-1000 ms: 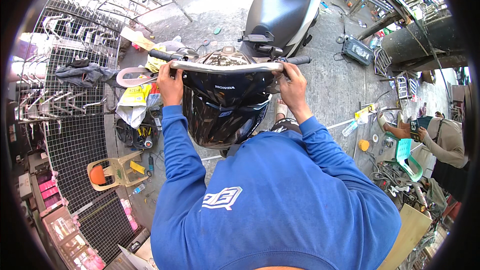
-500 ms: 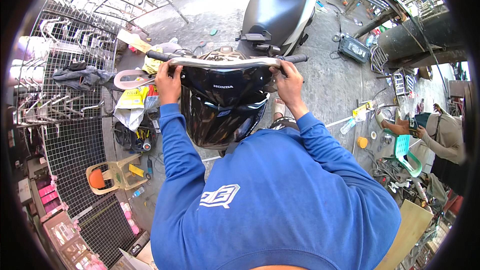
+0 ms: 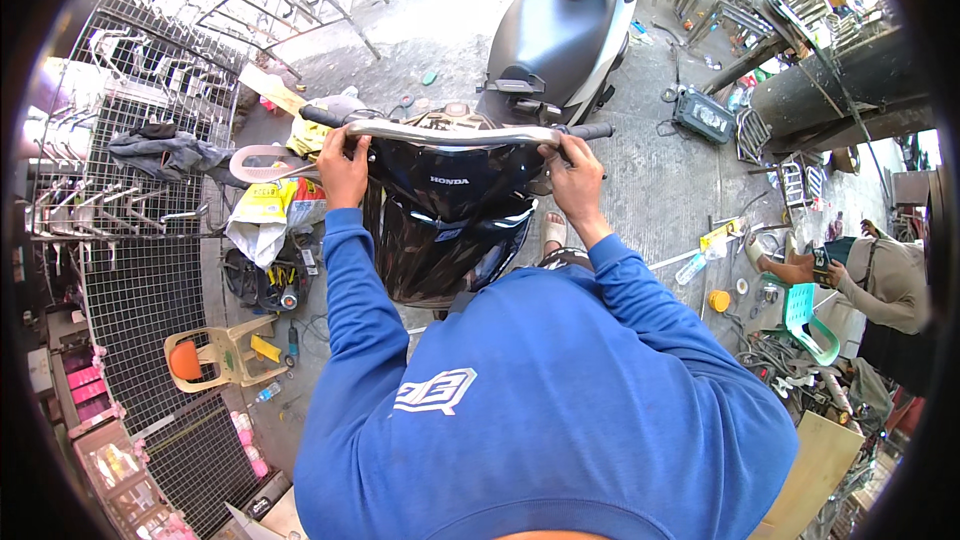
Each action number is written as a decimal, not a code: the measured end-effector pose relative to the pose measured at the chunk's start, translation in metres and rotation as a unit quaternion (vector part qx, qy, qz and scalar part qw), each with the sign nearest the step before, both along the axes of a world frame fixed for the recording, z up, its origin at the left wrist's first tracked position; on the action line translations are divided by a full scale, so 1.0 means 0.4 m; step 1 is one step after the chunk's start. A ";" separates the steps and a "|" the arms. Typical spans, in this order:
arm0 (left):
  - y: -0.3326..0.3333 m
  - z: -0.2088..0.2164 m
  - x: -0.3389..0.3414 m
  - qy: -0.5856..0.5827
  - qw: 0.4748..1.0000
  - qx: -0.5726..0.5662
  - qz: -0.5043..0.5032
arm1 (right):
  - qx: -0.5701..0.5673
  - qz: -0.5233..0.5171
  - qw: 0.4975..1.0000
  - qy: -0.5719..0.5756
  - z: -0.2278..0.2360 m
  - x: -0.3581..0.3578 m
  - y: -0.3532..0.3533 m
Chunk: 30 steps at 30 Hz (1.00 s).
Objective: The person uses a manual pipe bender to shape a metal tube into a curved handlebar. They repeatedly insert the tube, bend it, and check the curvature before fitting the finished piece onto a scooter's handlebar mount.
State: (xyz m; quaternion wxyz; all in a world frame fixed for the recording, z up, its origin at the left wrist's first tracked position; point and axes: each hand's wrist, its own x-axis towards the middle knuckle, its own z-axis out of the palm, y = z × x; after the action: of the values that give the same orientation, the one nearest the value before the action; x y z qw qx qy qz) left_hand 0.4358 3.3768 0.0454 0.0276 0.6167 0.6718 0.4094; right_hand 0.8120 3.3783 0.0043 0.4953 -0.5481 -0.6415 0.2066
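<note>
A curved silver metal bar (image 3: 450, 134) lies across the front of a black scooter (image 3: 455, 260), just ahead of its handlebar. My left hand (image 3: 345, 172) pinches the bar's left end between thumb and fingers. At the opposite end, my right hand (image 3: 577, 178) grips the bar with bent fingers, close to the right handlebar grip (image 3: 590, 131). The left handlebar grip (image 3: 320, 116) sticks out beyond my left hand. Behind the bar, the scooter's dash area is partly covered, and its dark seat (image 3: 545, 25) stretches away from me.
Left stand a black wire-grid rack (image 3: 150, 310) with metal parts, a plastic chair (image 3: 225, 355) and a yellow-white bag (image 3: 262, 215). Right are a dark toolbox (image 3: 706, 115), a green plastic chair (image 3: 800, 312), scattered tools and another person (image 3: 880, 275) in a beige top.
Both hands keep hold of the bar. Its right end sits slightly lower against the scooter, and the whole view has shifted a little.
</note>
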 end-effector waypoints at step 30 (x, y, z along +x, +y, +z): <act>0.013 0.044 0.052 -0.036 0.997 -0.045 0.059 | -0.029 0.121 0.992 -0.034 -0.017 0.059 0.048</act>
State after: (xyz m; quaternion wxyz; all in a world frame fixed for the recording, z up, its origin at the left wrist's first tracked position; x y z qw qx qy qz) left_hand 0.4564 3.3819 0.0628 0.0552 0.5586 0.7233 0.4022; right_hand 0.8355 3.3976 -0.0024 0.4282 -0.4872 -0.7135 0.2651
